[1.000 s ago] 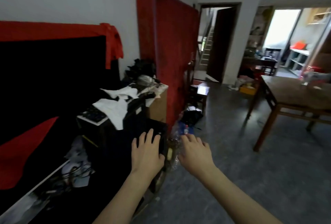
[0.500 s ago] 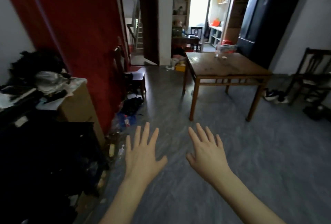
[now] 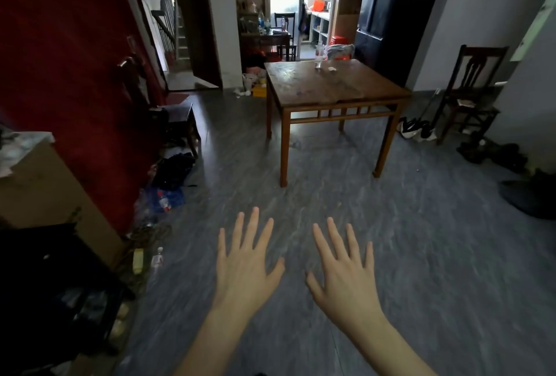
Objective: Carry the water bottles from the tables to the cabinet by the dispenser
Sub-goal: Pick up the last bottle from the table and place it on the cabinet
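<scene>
Both hands are held out palm-down over the grey floor, side by side and apart. The left hand has its fingers spread and straight, grasping nothing; the right hand likewise shows splayed, released fingers with nothing in them.

A clear water bottle stands upright on the far edge of the wooden table, well beyond the fingertips of both hands and slightly nearer the line of the right hand's fingers. Just beside it on the tabletop lies a small white scrap, and behind it a crumpled plastic bag.

Further bottles stand on a darker table in the room past the doorway, far ahead of the fingers. A small bottle lies on the floor among clutter, to the left of the left hand's fingers and apart from them. A dark chair stands by the wall, far right of the right hand's fingers.
</scene>
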Action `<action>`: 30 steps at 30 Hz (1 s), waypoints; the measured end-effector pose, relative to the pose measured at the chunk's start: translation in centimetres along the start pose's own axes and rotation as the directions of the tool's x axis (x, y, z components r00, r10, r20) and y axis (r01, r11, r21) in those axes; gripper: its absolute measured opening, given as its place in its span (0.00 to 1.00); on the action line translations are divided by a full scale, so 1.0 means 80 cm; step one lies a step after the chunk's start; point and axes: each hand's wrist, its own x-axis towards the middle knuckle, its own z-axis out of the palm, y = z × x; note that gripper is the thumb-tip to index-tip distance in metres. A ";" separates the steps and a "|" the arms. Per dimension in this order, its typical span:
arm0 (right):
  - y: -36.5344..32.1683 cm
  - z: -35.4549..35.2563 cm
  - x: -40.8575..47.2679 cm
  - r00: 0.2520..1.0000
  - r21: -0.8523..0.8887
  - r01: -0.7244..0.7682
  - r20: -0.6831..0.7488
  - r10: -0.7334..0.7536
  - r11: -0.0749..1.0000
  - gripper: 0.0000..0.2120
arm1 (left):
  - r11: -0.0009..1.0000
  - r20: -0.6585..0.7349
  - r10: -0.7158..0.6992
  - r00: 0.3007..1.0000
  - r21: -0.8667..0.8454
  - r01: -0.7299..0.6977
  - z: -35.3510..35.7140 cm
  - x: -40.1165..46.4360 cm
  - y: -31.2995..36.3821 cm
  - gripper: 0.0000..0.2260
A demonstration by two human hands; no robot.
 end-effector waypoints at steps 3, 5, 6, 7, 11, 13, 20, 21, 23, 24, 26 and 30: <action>0.008 0.001 0.063 0.999 -0.001 -0.033 0.006 0.033 0.999 0.41 | 1.000 -0.014 0.007 1.000 0.001 -0.007 0.011 0.060 -0.011 0.33; 0.013 -0.002 0.110 0.999 0.017 -0.042 0.022 0.042 0.999 0.41 | 1.000 -0.031 -0.004 1.000 -0.003 0.004 0.016 0.109 -0.024 0.35; 0.015 -0.004 0.135 0.999 0.022 -0.041 0.020 0.040 0.999 0.41 | 1.000 -0.031 -0.014 0.999 -0.015 0.014 0.015 0.135 -0.030 0.36; 0.019 -0.006 0.160 0.999 0.022 -0.033 0.009 0.033 0.999 0.40 | 0.999 -0.034 -0.022 0.999 -0.032 0.021 0.014 0.162 -0.037 0.37; 0.037 -0.021 0.261 0.998 0.009 -0.040 -0.048 0.040 0.999 0.39 | 0.998 -0.066 -0.022 0.998 -0.060 0.018 0.002 0.270 -0.049 0.37; 0.047 -0.033 0.304 0.995 0.019 -0.073 -0.061 0.074 0.997 0.39 | 0.999 -0.056 -0.016 0.998 -0.041 0.013 -0.007 0.319 -0.046 0.36; 0.104 -0.043 0.415 0.983 0.057 -0.167 -0.069 0.171 0.984 0.38 | 0.994 -0.033 0.024 0.999 -0.103 -0.027 0.000 0.446 -0.015 0.34; 0.116 -0.043 0.431 0.980 0.061 -0.186 -0.066 0.190 0.981 0.38 | 0.995 -0.024 0.029 0.999 -0.100 -0.031 0.005 0.465 -0.008 0.34; 0.144 -0.042 0.463 0.973 0.076 -0.213 -0.069 0.218 0.974 0.38 | 0.995 -0.016 0.050 0.999 -0.089 -0.051 0.014 0.508 0.011 0.34; 0.158 -0.042 0.479 0.970 0.088 -0.224 -0.075 0.230 0.971 0.38 | 0.994 -0.020 0.065 0.998 -0.088 -0.067 0.017 0.531 0.021 0.34; 0.189 -0.043 0.516 0.962 0.107 -0.247 -0.092 0.257 0.963 0.39 | 0.992 -0.025 0.089 0.996 -0.089 -0.090 0.024 0.579 0.047 0.35; 0.261 -0.048 0.593 0.947 0.129 -0.288 -0.109 0.302 0.949 0.39 | 0.991 0.006 0.111 0.994 -0.079 -0.110 0.043 0.679 0.098 0.35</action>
